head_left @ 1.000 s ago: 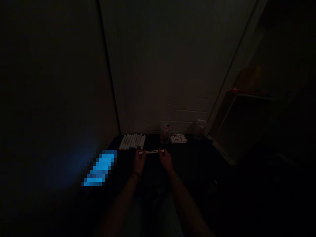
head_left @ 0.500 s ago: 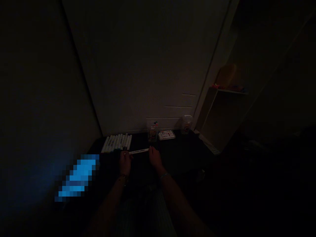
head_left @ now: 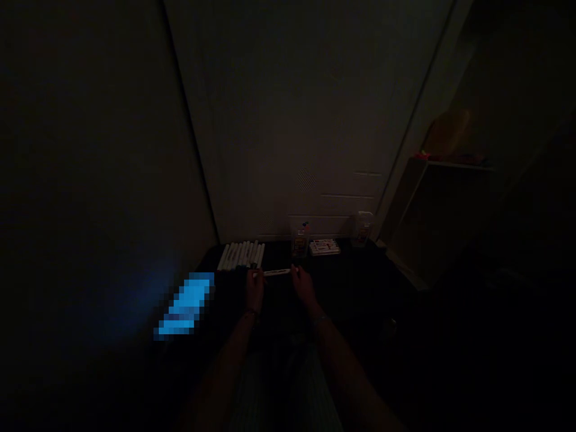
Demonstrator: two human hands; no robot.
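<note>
The room is very dark. Over a dark table (head_left: pixel 342 282), my left hand (head_left: pixel 254 289) and my right hand (head_left: pixel 302 284) hold the two ends of a white marker (head_left: pixel 276 272), which lies level between them. Both hands have their fingers pinched on it. Just behind my left hand, a row of several white markers (head_left: pixel 241 255) lies side by side near the table's back edge.
A small clear jar (head_left: pixel 299 242), a flat printed pack (head_left: pixel 324 246) and a clear container (head_left: pixel 362 229) stand at the back by the wall. A glowing blue screen (head_left: pixel 185 303) lies at the left. A shelf unit (head_left: pixel 432 210) stands to the right.
The marker stays held between both hands. The view swung left, then back to the right. The gap between my hands looks slightly narrower than a second ago.
</note>
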